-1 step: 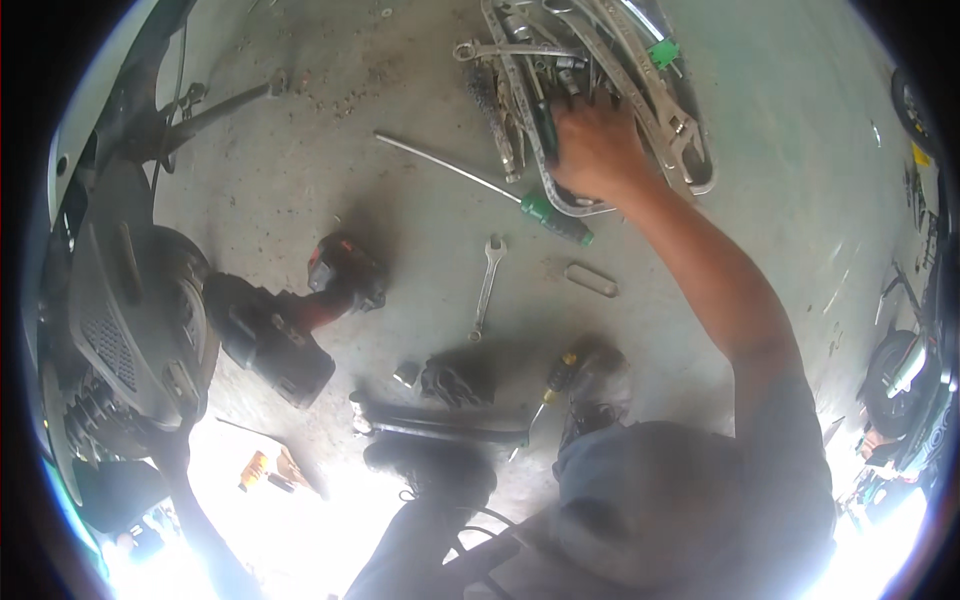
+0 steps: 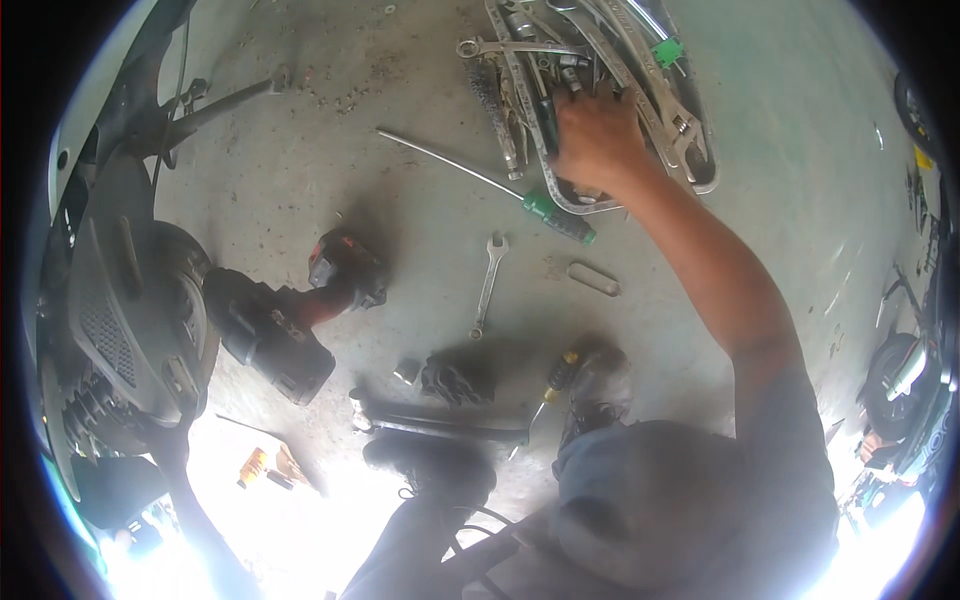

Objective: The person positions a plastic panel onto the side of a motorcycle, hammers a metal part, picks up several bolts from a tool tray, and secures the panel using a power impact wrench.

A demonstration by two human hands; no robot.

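Observation:
My right hand point(image 2: 600, 138) reaches into a metal tool tray point(image 2: 585, 209) at the upper right, its fingers bent down among the tools. The fingertips are hidden, and what they close on cannot be made out. Under and around it lie several sockets point(image 2: 570, 75) and long wrenches. An adjustable wrench point(image 2: 685, 128) rests along the tray's right side. Across the left rim lies a combination wrench point(image 2: 525, 47). A long screwdriver with a green and black handle point(image 2: 560, 217) lies on the floor just below the tray. My left hand is not in view.
A small open-end wrench point(image 2: 488, 285) and an oblong metal loop point(image 2: 593, 279) lie mid-floor. At left a cordless impact wrench point(image 2: 275, 335) lies beside motorcycle parts point(image 2: 125, 330). Nearer me are dark gloves point(image 2: 457, 379), a long bar tool point(image 2: 440, 428) and a yellow-black screwdriver point(image 2: 560, 378).
My right hand has shifted slightly within the tray, showing a bit more of the tools beneath its wrist. Everything else stays put, apart from a slight shift of the view.

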